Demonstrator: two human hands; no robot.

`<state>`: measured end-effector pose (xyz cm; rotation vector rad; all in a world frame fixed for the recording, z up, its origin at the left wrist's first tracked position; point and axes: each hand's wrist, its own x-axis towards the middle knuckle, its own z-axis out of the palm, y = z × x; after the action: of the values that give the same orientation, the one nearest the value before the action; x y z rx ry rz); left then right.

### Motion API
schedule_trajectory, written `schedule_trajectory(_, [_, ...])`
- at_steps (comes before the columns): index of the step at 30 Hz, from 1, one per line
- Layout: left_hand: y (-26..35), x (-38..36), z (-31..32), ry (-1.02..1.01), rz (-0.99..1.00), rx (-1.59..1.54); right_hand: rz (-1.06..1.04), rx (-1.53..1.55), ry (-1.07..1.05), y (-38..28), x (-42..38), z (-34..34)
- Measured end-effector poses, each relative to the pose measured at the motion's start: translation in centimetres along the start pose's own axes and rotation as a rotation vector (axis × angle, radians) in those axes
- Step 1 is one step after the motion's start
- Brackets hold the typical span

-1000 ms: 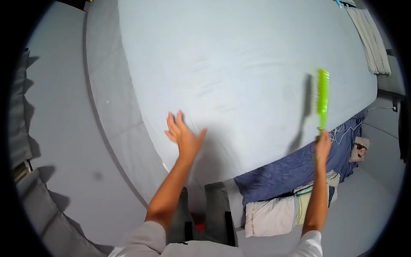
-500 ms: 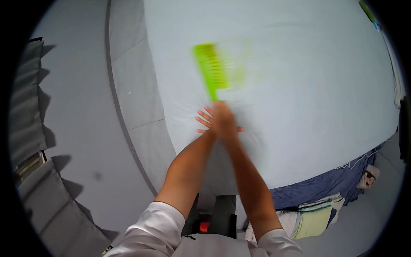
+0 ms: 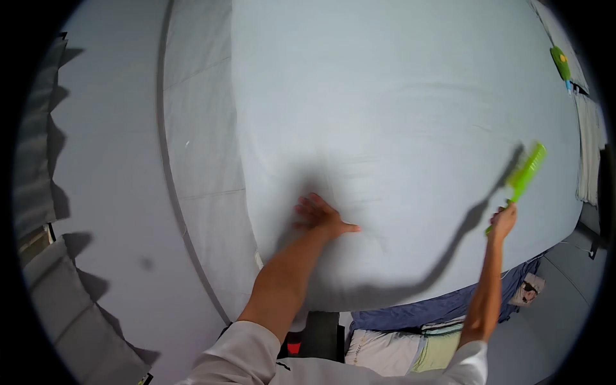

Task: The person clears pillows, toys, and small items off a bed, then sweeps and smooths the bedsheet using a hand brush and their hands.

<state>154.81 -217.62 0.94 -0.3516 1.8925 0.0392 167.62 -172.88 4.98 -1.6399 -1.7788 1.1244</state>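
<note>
My right hand (image 3: 504, 220) is wrapped round the handle of a bright green bed brush (image 3: 528, 169), off to the right over the pale sheet (image 3: 410, 154). The brush is slightly blurred; its head points up and away, its bristle side faces left, and its shadow falls on the sheet to the left. Near the sheet's left edge, my left hand (image 3: 324, 217) has its fingers spread and the thumb stretched out to the right. It holds nothing and appears to rest on the sheet, with faint creases around it.
A green-and-yellow item (image 3: 561, 63) lies at the far right edge. Dark blue cloth (image 3: 410, 313) and folded fabrics (image 3: 385, 350) are below the bed's near edge. A grey padded border (image 3: 205, 135) runs along the left, with grey curtains (image 3: 70, 301) beyond it.
The brush in my right hand has swept from upper centre, over my left arm, to the far right. My arms are no longer crossed. My left hand stays spread, a little lower in view.
</note>
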Motion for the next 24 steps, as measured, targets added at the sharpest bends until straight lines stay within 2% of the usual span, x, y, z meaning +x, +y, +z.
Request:
schedule_trajectory(2, [0.7, 0.2, -0.6, -0.023, -0.018, 0.035, 0.045, -0.112, 0.146, 2.9, 7.4, -0.9])
schedule_trajectory(3, [0.8, 0.4, -0.6, -0.018, -0.011, 0.02, 0.167, -0.127, 0.204, 3.1, 9.9, -0.3])
schedule_trajectory(4, [0.5, 0.5, -0.3, -0.014, -0.002, 0.007, 0.271, 0.096, 0.117, 6.0, 13.4, 0.5])
schedule_trajectory(5, [0.4, 0.6, -0.2, -0.011, 0.006, -0.001, 0.195, 0.01, 0.02, 9.8, 16.6, 3.7])
schedule_trajectory(6, [0.3, 0.7, -0.1, -0.019, 0.02, -0.016, 0.199, -0.024, 0.03, 6.2, 12.4, 8.9])
schedule_trajectory(8, [0.0, 0.7, -0.1, -0.029, 0.046, -0.044, 0.076, 0.051, -0.181, 2.1, 3.4, 17.7])
schedule_trajectory(9, [-0.1, 0.9, -0.1, -0.024, 0.059, -0.045, 0.004, 0.016, -0.257, -2.3, -3.9, 21.9])
schedule_trajectory(10, [-0.2, 1.1, 0.0, -0.019, 0.076, -0.044, -0.179, -0.252, -0.364, -3.5, -8.7, 25.8])
schedule_trajectory(11, [-0.6, 1.3, 0.2, -0.013, 0.093, -0.042, -0.294, -0.26, -0.373, -5.4, -15.4, 29.6])
schedule_trajectory(12, [-1.0, 1.7, 1.2, 0.015, 0.094, -0.039, -0.513, -0.354, -0.475, -7.3, -21.6, 32.1])
schedule_trajectory(13, [-0.9, 2.3, 1.8, 0.043, 0.098, -0.041, -0.786, -0.307, -0.546, -6.3, -26.0, 36.0])
schedule_trajectory(14, [-0.3, 1.9, 0.9, 0.02, 0.054, -0.016, -0.856, -0.221, -0.666, -7.4, -30.5, 38.5])
schedule_trajectory(15, [0.4, 2.5, 1.8, 0.436, -0.024, 0.118, -0.379, -0.017, -1.088, -12.0, -33.6, 38.4])
schedule_trajectory(16, [1.0, 3.6, 4.0, 0.848, -0.105, 0.248, 0.188, 0.086, -1.282, -16.7, -36.7, 38.4])
schedule_trajectory(17, [-0.2, 4.3, 6.1, 0.899, -0.038, 0.333, 0.361, 0.131, -1.411, -19.6, -37.8, 38.5])
schedule_trajectory(18, [-1.4, 4.9, 8.1, 0.952, 0.025, 0.423, 0.445, 0.141, -1.517, -21.3, -37.9, 38.2])
schedule_trajectory(20, [-2.1, 6.0, 9.3, 1.045, 0.031, 0.37, 0.33, 0.112, -1.529, -23.1, -37.4, 36.4])
schedule_trajectory(21, [-2.5, 3.9, 4.7, 0.499, 0.184, 0.221, 0.27, 0.092, -1.536, -23.6, -36.7, 34.9])
schedule_trajectory(22, [-2.9, 1.6, -0.1, -0.06, 0.195, -0.008, 0.288, 0.118, -1.459, -24.0, -35.4, 32.6])
schedule_trajectory(23, [-3.9, 0.0, -3.5, -0.194, 0.246, 0.04, 0.311, 0.07, -1.343, -24.3, -33.6, 30.2])
schedule_trajectory(24, [-6.2, 1.0, -3.5, -0.259, 0.425, 0.016, 0.249, -0.002, -1.079, -24.8, -32.2, 27.8])
